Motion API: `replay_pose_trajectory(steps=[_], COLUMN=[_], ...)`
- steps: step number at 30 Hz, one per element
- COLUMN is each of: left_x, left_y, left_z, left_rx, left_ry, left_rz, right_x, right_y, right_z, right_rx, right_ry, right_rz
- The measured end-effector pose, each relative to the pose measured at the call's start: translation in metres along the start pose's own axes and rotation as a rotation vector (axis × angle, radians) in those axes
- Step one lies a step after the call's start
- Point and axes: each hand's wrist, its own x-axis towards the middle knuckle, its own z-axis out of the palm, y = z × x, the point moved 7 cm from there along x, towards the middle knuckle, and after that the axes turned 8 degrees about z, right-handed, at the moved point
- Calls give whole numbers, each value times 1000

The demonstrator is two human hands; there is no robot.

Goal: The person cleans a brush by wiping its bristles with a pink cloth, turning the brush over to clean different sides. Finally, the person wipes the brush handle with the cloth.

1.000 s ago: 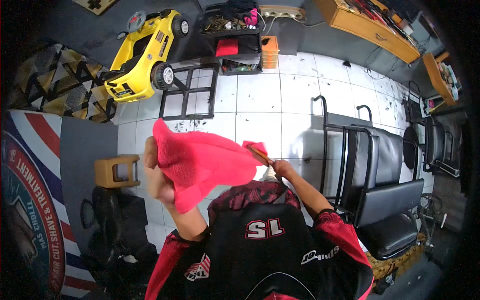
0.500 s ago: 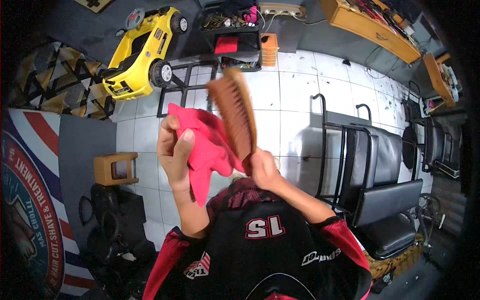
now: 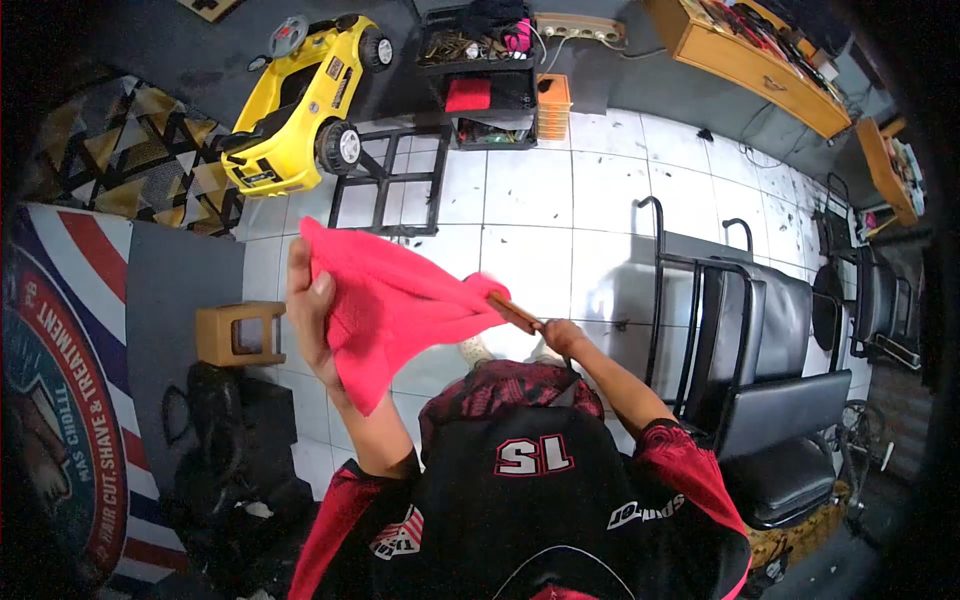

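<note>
White floor tiles (image 3: pixel 520 190) lie below. Left hand (image 3: pixel 312 320) grips a soft, light cloth (image 3: pixel 390 300) (bunched at its 9 o'clock edge); right hand (image 3: pixel 562 337) closes on a stiff comb (image 3: pixel 515 312), best held by its handle.

Open tiled floor (image 3: pixel 530 190) ahead; black chair (image 3: pixel 760 340) close right, yellow toy car (image 3: pixel 300 100) far left.
</note>
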Motion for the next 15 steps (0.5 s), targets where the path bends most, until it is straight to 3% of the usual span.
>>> replay_pose_trajectory(steps=[3,4,7,9,12,15], left_x=[-6,-7,-12,-16,-19,-23], left_y=[-6,-7,-9,-23,-45,-43], left_z=[2,-1,1,9,22,40], left_rx=[-54,18,221,252,232,202], left_ry=[-30,-17,-84,-137,-225,-237], left_rz=[19,22,-2,-109,-351,-280], right_x=[-17,-11,-24,-79,-150,-184], right_y=[21,30,5,-49,-116,-151], right_z=[-12,-11,-56,-130,-201,-217], right_rx=[86,130,383,814,1051,1091], right_ry=[16,143,359,300,274,291], right_rz=[188,181,51,-22,-273,-516])
